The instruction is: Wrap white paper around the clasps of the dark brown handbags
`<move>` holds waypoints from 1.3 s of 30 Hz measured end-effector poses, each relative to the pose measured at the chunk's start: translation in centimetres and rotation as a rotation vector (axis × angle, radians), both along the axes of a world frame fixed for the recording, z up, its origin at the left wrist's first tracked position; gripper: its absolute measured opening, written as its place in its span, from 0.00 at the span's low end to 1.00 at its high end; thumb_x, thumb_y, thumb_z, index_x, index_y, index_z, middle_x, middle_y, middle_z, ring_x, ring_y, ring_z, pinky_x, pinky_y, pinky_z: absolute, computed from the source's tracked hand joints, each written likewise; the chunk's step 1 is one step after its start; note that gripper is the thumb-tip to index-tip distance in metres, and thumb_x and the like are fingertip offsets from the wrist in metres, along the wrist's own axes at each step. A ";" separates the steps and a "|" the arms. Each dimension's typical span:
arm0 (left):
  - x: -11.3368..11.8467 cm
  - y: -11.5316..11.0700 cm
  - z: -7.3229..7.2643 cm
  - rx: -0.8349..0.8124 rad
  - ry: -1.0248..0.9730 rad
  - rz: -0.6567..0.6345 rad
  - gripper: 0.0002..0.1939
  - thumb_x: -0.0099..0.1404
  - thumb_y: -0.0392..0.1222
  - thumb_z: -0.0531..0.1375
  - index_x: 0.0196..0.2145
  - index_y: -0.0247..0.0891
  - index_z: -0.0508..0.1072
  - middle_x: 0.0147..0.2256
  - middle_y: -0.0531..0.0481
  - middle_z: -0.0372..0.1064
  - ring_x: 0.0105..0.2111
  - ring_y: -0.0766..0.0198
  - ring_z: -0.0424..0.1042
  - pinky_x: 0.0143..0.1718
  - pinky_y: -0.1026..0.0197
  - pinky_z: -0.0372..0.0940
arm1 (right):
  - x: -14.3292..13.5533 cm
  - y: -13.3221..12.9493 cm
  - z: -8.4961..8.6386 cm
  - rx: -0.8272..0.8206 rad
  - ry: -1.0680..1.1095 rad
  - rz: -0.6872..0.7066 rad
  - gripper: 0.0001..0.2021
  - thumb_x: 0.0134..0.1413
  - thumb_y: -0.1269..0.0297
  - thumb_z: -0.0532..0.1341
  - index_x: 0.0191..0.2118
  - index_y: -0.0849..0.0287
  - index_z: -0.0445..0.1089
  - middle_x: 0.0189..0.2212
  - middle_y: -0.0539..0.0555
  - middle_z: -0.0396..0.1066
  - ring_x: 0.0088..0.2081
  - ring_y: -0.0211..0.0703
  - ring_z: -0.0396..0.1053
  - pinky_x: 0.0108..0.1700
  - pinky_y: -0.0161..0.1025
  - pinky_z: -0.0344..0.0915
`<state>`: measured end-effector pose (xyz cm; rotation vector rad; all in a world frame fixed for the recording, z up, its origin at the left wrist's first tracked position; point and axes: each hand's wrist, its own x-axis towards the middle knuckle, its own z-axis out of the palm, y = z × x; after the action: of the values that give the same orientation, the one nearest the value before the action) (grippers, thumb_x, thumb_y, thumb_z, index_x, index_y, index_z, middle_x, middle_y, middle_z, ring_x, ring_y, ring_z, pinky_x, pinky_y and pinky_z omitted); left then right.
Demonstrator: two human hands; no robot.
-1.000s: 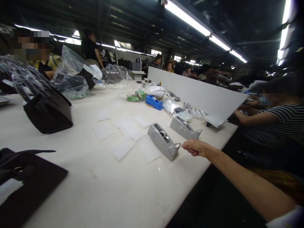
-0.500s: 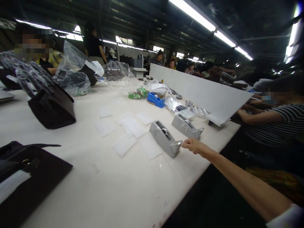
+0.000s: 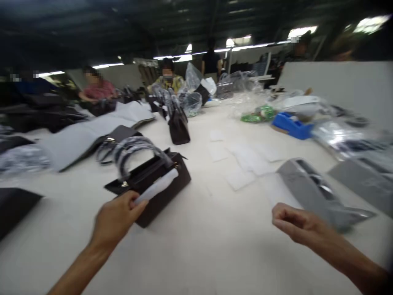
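Note:
A dark brown handbag (image 3: 172,196) stands on the white table, its handles (image 3: 138,143) wrapped in clear film. My left hand (image 3: 115,219) is at the bag's front, thumb and fingers pinched on the end of a white paper strip (image 3: 159,186) lying along it. Over the table to the right, my right hand (image 3: 297,225) is closed, fingertips together; anything between them is too small and blurred to make out. Just behind that hand is a grey tape dispenser (image 3: 307,188), and a second grey tape dispenser (image 3: 365,180) stands farther right.
Several white sheets (image 3: 242,162) lie mid-table. A blue tape dispenser (image 3: 291,125) and clear plastic bags (image 3: 346,135) are at the back right. Another dark handbag (image 3: 179,127) stands farther back. A white-covered pile (image 3: 92,131) lies left. Co-workers are across the table.
The view has swung left. My right hand has come away from the grey tape dispenser's cutting end, fingers still closed. My left hand has come into view, gripping the paper strip on the handbag.

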<state>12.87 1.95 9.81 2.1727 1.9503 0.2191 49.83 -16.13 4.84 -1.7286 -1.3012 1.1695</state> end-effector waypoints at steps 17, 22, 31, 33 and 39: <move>-0.5 -0.6 0.1 0.080 0.054 0.020 0.06 0.55 0.45 0.56 0.28 0.41 0.66 0.20 0.58 0.65 0.22 0.68 0.64 0.25 0.66 0.49 | -22.9 17.1 -2.2 0.427 0.495 0.347 0.09 0.50 0.61 0.57 0.26 0.61 0.64 0.19 0.45 0.56 0.23 0.31 0.52 0.25 0.31 0.50; -0.5 -0.7 0.0 0.088 0.052 0.010 0.06 0.55 0.45 0.56 0.28 0.41 0.66 0.20 0.58 0.64 0.22 0.68 0.63 0.25 0.66 0.50 | -23.3 17.0 -1.9 0.467 0.386 0.284 0.08 0.50 0.64 0.57 0.23 0.61 0.63 0.18 0.45 0.57 0.22 0.31 0.52 0.24 0.30 0.50; -0.7 -0.6 0.0 0.108 0.053 -0.008 0.06 0.54 0.45 0.57 0.28 0.41 0.66 0.20 0.58 0.65 0.21 0.68 0.63 0.25 0.66 0.50 | -24.2 16.7 -1.8 0.509 0.264 0.145 0.09 0.47 0.67 0.57 0.19 0.61 0.60 0.15 0.44 0.56 0.19 0.30 0.52 0.22 0.29 0.50; -0.7 -0.6 0.0 0.103 0.059 -0.008 0.05 0.54 0.44 0.56 0.28 0.41 0.66 0.20 0.58 0.65 0.21 0.68 0.63 0.24 0.66 0.50 | -24.5 16.8 -2.0 0.512 0.235 0.109 0.09 0.47 0.66 0.57 0.20 0.61 0.61 0.15 0.44 0.56 0.19 0.30 0.52 0.22 0.29 0.50; -0.9 -0.5 0.4 0.070 0.021 -0.071 0.06 0.54 0.44 0.55 0.28 0.40 0.66 0.19 0.58 0.64 0.20 0.69 0.63 0.24 0.67 0.51 | -25.6 16.8 -2.8 0.519 0.160 -0.014 0.10 0.48 0.64 0.58 0.21 0.60 0.64 0.14 0.44 0.57 0.17 0.30 0.54 0.22 0.30 0.50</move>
<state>11.92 1.44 10.18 2.2924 1.8993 0.2579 24.22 0.63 2.02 -1.2394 -1.3447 0.8430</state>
